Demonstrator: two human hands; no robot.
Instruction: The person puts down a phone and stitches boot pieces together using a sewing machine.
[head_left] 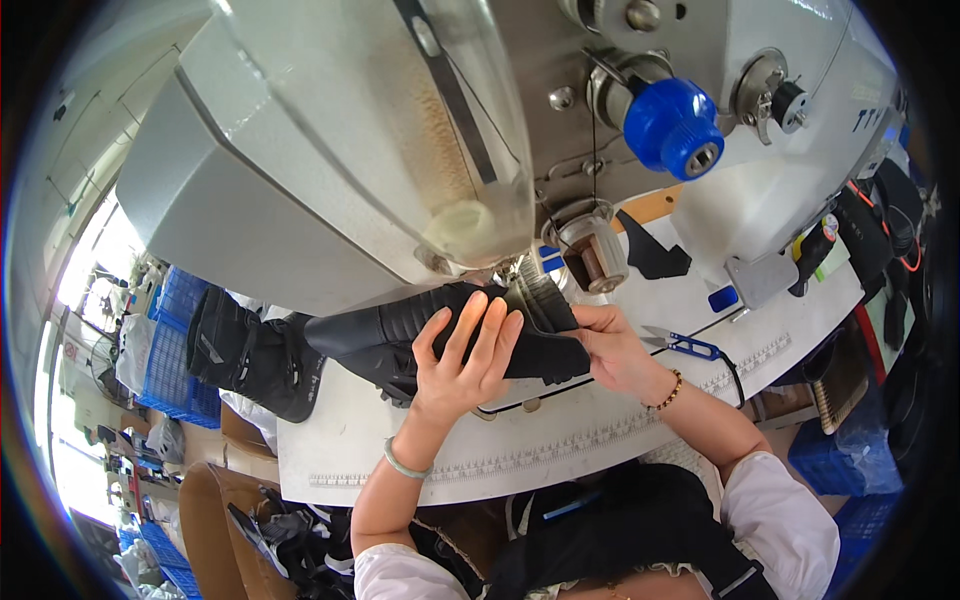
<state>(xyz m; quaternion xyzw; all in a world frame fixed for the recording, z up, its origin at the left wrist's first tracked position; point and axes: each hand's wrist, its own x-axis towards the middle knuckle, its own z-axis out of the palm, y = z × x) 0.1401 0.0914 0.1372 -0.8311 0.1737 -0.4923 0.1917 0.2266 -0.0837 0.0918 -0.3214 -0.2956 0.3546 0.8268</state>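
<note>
A black boot upper (375, 328) with ribbed padding lies sideways under the head of a large white industrial sewing machine (260, 180). My left hand (462, 360) holds its near side, fingers pointing up across the black material and slightly apart. At the right end, my right hand (617, 352) grips the edge between thumb and fingers; part of those fingers is hidden behind the material. Between my hands, the boot's opening meets the machine's sewing area (520, 275). The needle point itself cannot be made out.
Another black boot (250, 350) stands at the table's left end. Blue thread snips (685, 345) lie right of my right hand, near a ruler strip (500, 458) along the white table (330, 440). A black cut piece (652, 250) lies behind. A cardboard box (215, 530) stands below left.
</note>
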